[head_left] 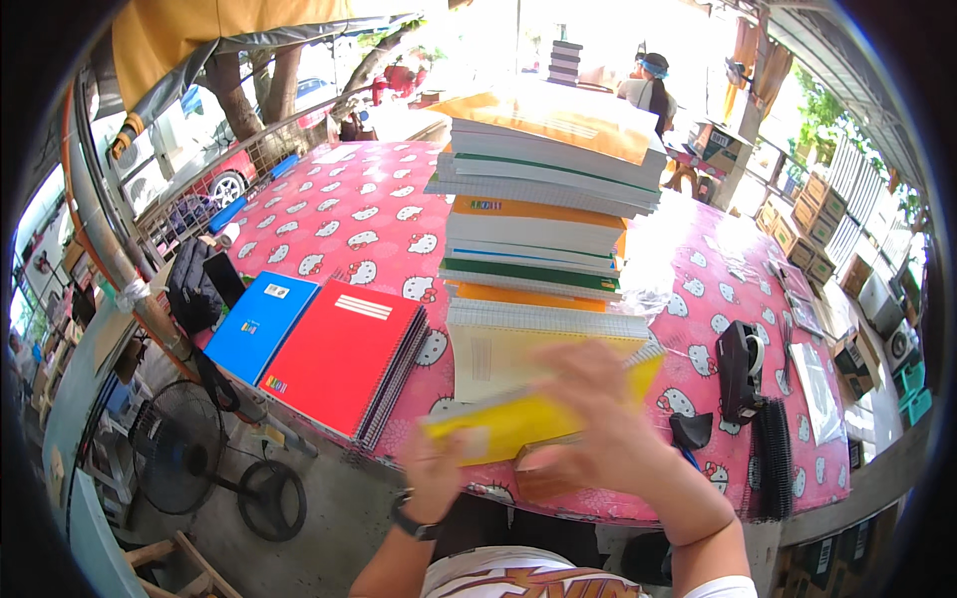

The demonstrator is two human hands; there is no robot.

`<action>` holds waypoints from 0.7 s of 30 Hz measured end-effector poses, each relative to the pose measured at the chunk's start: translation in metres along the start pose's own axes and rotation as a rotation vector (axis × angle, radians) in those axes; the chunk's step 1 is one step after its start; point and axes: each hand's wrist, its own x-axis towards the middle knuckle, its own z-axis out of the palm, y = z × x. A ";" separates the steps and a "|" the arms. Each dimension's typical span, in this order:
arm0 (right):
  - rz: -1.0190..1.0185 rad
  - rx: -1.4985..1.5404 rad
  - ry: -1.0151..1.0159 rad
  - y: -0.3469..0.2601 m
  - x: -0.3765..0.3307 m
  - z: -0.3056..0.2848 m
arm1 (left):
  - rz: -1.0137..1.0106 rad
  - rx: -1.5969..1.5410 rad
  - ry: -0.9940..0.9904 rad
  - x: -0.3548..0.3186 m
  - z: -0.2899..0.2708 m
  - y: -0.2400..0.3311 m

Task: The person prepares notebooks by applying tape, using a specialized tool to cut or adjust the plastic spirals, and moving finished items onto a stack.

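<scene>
Hand (598, 419) before tall notebook stack (543, 229)

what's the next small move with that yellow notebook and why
Probably ease the yellow notebook onto the red notebook stack. Both the left hand and right hand grip it at the table's near edge, and the tall stack already looks high and uneven.

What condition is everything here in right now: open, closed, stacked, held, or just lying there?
Yellow notebook: closed, tilted, held in both hands.
Left hand: gripping its lower left edge.
Right hand: on top of it, blurred.
Tall stack: piled unevenly, top books skewed.
Red notebooks: closed, stacked flat.
Blue notebook: closed, flat.
Tape dispenser: upright, roll loaded.
Fan: on the ground; running or not, cannot tell.
</scene>
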 end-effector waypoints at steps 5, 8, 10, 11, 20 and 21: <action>0.467 0.324 0.770 0.042 -0.071 -0.032 | 0.034 -0.326 0.554 0.059 -0.092 0.025; 0.641 0.513 0.646 0.053 -0.107 -0.010 | -0.006 -0.214 0.596 0.085 -0.152 -0.006; 0.715 0.614 0.565 0.055 -0.127 0.004 | -0.049 -0.050 0.615 0.091 -0.191 -0.054; 0.744 0.563 0.505 0.056 -0.137 0.008 | -0.100 0.107 0.640 0.091 -0.205 -0.073; 0.793 0.503 0.480 0.063 -0.140 0.032 | -0.279 0.294 0.601 0.096 -0.215 -0.079; 0.748 0.425 0.425 0.065 -0.134 0.033 | -0.278 0.295 0.605 0.096 -0.222 -0.077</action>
